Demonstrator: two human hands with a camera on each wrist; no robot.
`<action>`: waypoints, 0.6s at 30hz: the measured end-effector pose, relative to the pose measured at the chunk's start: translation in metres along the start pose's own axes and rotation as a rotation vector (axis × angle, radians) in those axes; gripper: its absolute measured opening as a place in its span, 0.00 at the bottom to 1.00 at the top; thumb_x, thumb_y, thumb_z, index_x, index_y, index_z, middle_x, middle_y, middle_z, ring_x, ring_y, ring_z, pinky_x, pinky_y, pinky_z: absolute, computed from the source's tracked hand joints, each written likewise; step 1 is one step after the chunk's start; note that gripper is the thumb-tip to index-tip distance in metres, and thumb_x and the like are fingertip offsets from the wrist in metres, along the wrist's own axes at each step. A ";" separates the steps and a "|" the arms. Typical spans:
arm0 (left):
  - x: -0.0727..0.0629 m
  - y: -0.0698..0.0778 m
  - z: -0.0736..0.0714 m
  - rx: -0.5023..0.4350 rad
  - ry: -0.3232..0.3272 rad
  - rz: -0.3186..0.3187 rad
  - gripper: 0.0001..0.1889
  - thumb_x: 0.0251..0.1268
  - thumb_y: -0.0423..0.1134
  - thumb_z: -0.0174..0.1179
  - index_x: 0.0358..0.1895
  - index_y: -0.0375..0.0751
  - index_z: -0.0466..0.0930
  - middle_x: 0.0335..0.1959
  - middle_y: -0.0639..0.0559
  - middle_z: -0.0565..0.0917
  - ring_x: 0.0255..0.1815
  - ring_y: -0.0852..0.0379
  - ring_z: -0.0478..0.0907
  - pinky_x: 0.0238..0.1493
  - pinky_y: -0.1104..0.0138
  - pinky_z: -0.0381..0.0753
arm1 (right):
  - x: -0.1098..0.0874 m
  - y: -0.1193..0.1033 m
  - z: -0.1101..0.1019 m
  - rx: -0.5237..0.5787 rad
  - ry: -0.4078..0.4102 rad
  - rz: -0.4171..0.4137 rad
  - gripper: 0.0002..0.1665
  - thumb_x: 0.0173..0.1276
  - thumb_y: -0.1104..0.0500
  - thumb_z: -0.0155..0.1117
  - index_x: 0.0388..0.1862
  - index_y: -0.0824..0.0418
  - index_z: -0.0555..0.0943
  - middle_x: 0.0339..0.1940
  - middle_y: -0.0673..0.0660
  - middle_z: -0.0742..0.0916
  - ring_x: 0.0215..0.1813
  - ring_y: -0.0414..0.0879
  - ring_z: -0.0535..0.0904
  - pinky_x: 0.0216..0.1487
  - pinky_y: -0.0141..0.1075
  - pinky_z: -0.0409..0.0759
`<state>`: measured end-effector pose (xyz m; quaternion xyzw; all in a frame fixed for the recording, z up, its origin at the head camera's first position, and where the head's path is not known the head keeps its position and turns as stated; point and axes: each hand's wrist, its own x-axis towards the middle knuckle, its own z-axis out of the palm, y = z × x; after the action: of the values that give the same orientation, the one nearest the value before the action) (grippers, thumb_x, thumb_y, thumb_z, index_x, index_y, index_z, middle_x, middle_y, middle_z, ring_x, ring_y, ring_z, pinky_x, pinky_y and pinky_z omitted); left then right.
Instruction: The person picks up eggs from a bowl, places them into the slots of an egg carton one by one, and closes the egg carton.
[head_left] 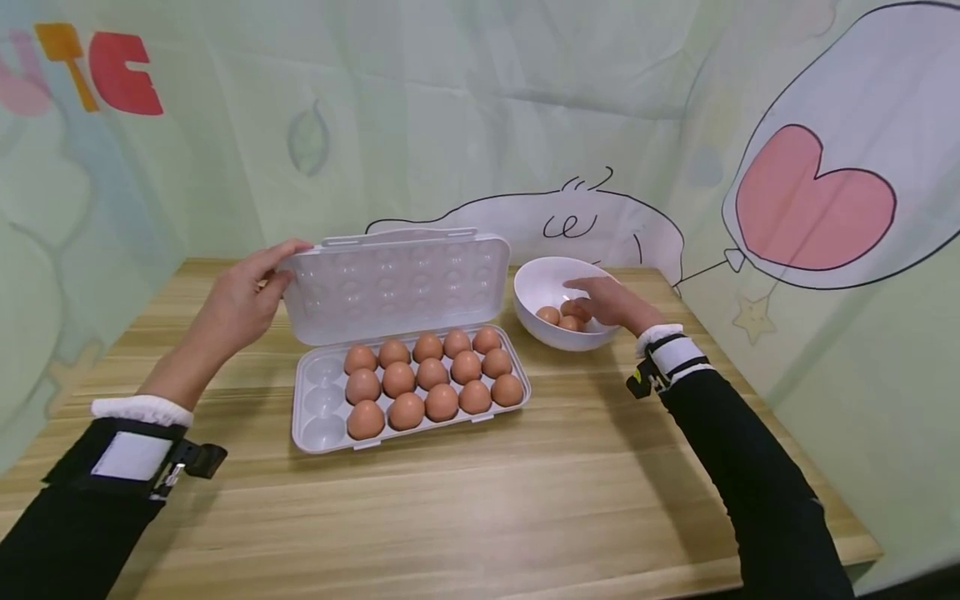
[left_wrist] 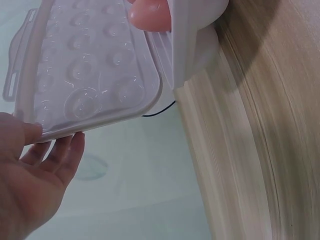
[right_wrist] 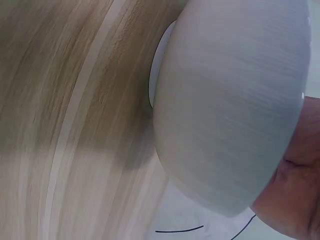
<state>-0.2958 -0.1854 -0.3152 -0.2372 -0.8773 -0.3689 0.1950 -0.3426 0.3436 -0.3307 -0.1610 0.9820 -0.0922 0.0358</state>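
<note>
A lidded plastic egg tray [head_left: 322, 400] stands on the table, with brown eggs [head_left: 431, 372] in most of its cups; the left column of cups holds none. My left hand [head_left: 240, 300] pinches the left edge of its raised lid [head_left: 397, 287]; in the left wrist view the thumb [left_wrist: 31, 132] lies on one face and fingertips on the other. My right hand [head_left: 611, 302] reaches over the rim of a white bowl [head_left: 540, 283], its index finger extended, beside several eggs [head_left: 548, 315]. In the right wrist view the bowl's wall [right_wrist: 230, 110] hides the fingers.
The wooden table [head_left: 465, 508] runs under the tray and bowl. Behind it hangs a printed cloth [head_left: 450, 108] with a balloon and cartoon drawings, close to the back of the lid and bowl. The table's right edge slants down past my right sleeve [head_left: 750, 467].
</note>
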 end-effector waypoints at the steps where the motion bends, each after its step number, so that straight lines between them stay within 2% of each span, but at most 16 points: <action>1: 0.001 0.000 0.000 -0.002 -0.004 0.000 0.20 0.81 0.28 0.49 0.71 0.41 0.74 0.62 0.34 0.80 0.50 0.37 0.79 0.37 0.82 0.67 | 0.001 0.000 0.001 -0.006 -0.004 -0.004 0.25 0.81 0.63 0.57 0.72 0.69 0.74 0.68 0.68 0.80 0.68 0.59 0.75 0.75 0.53 0.64; 4: 0.002 -0.001 0.000 -0.005 -0.008 0.000 0.20 0.81 0.28 0.50 0.71 0.41 0.75 0.63 0.34 0.80 0.51 0.37 0.79 0.37 0.83 0.67 | 0.006 0.000 0.003 -0.019 -0.019 -0.014 0.22 0.80 0.62 0.58 0.69 0.68 0.78 0.64 0.66 0.83 0.59 0.56 0.79 0.71 0.50 0.70; 8: 0.003 0.000 -0.003 0.002 -0.014 0.000 0.20 0.81 0.28 0.51 0.70 0.41 0.75 0.64 0.34 0.79 0.53 0.36 0.79 0.39 0.83 0.67 | 0.011 -0.001 0.004 -0.020 -0.047 -0.024 0.19 0.79 0.63 0.58 0.63 0.69 0.82 0.54 0.62 0.88 0.48 0.53 0.79 0.62 0.46 0.75; 10: 0.003 0.000 -0.004 0.004 -0.020 -0.003 0.20 0.81 0.29 0.50 0.70 0.41 0.76 0.65 0.35 0.79 0.54 0.36 0.79 0.39 0.82 0.67 | 0.013 -0.001 0.004 -0.019 -0.065 -0.010 0.19 0.79 0.62 0.57 0.62 0.69 0.83 0.46 0.60 0.88 0.44 0.52 0.78 0.55 0.43 0.75; 13: 0.003 0.001 -0.005 0.016 -0.027 -0.012 0.20 0.81 0.29 0.50 0.70 0.41 0.76 0.65 0.35 0.79 0.55 0.37 0.79 0.40 0.79 0.69 | 0.016 -0.001 0.004 -0.017 -0.088 0.005 0.20 0.78 0.62 0.57 0.63 0.69 0.82 0.43 0.59 0.87 0.43 0.52 0.78 0.50 0.41 0.74; 15: 0.003 0.001 -0.006 0.022 -0.034 -0.018 0.19 0.81 0.29 0.50 0.70 0.41 0.76 0.65 0.35 0.79 0.56 0.37 0.78 0.44 0.72 0.74 | 0.018 -0.001 0.004 -0.012 -0.100 0.016 0.20 0.78 0.62 0.57 0.63 0.70 0.82 0.45 0.61 0.87 0.44 0.53 0.79 0.50 0.41 0.75; 18: 0.003 0.002 -0.007 0.030 -0.052 -0.036 0.19 0.83 0.32 0.49 0.70 0.42 0.75 0.66 0.35 0.78 0.57 0.37 0.78 0.49 0.56 0.79 | 0.019 0.000 0.003 -0.015 -0.113 0.030 0.20 0.77 0.63 0.57 0.62 0.71 0.82 0.54 0.65 0.87 0.49 0.55 0.79 0.56 0.45 0.77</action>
<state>-0.2959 -0.1884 -0.3078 -0.2281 -0.8916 -0.3529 0.1690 -0.3605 0.3373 -0.3347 -0.1514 0.9814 -0.0750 0.0914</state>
